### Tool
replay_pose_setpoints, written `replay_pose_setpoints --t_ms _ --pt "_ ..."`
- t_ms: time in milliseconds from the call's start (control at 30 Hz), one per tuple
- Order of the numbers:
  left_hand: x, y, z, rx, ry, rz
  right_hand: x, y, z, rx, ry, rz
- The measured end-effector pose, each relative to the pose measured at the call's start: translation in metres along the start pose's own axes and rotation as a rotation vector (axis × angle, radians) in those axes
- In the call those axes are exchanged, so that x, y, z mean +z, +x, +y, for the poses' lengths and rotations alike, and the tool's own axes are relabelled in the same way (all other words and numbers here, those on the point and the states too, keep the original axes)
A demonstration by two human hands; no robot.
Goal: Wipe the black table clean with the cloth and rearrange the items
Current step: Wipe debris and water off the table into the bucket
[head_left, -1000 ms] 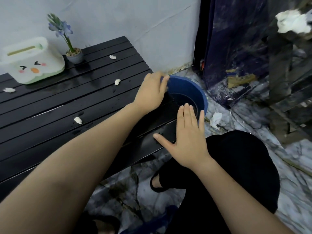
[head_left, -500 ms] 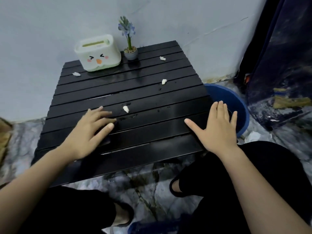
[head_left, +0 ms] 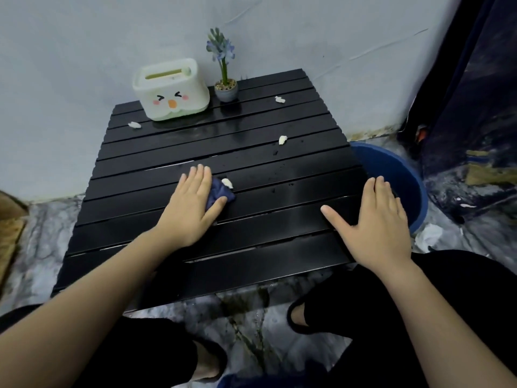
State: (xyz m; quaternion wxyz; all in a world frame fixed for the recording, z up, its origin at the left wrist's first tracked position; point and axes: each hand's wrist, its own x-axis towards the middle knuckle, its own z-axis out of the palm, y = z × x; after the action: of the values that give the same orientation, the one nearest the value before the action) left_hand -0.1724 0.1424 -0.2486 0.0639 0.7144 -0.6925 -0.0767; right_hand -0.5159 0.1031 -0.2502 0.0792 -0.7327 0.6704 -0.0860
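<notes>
A person crouches before a low black slatted table that fills the middle of the frame. The left hand lies flat on the slats just left of centre, fingers spread, pressing a dark blue cloth against the wet surface — the cloth bunches out from under the fingers toward the right, so the hand bears down on it rather than closing around it. A small white scrap sits touching the cloth's upper edge. The right hand rests open, palm down, near the table's right edge in the lower right of centre, gripping nothing.

Three more white scraps lie on the table: one at the upper left, one at the upper right, one right of centre. At the far edge stand a white tissue box with a cartoon face and, just beside it, a small potted blue flower. A blue basin sits on the marbled floor at the right, against the table's edge.
</notes>
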Motion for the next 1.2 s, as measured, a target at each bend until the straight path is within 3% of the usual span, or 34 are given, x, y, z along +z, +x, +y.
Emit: replay_pose_setpoints --t_ms 333,533,733,833,933,1100,1200 --pt "0.015 0.117 0.117 0.452 -0.055 -0.052 0.001 -0.001 0.0 0.005 -0.023 -0.001" --pt "0.019 0.169 0.204 0.541 -0.013 -0.09 0.003 0.001 0.002 -0.009 -0.011 -0.001" --pt "0.008 0.169 0.208 0.394 -0.166 0.064 0.002 0.0 0.005 -0.019 0.003 -0.003" --pt "-0.007 0.156 0.179 0.296 -0.345 0.172 0.001 0.001 0.006 -0.028 0.02 -0.019" --pt "-0.024 0.137 0.123 0.22 -0.335 0.231 0.0 0.001 0.006 -0.027 0.031 -0.033" --pt "-0.028 0.105 0.019 -0.215 -0.135 0.246 -0.001 -0.001 0.004 -0.025 0.016 -0.03" --pt "-0.01 0.086 -0.005 -0.467 -0.007 0.161 0.0 0.0 0.004 -0.018 0.0 -0.03"
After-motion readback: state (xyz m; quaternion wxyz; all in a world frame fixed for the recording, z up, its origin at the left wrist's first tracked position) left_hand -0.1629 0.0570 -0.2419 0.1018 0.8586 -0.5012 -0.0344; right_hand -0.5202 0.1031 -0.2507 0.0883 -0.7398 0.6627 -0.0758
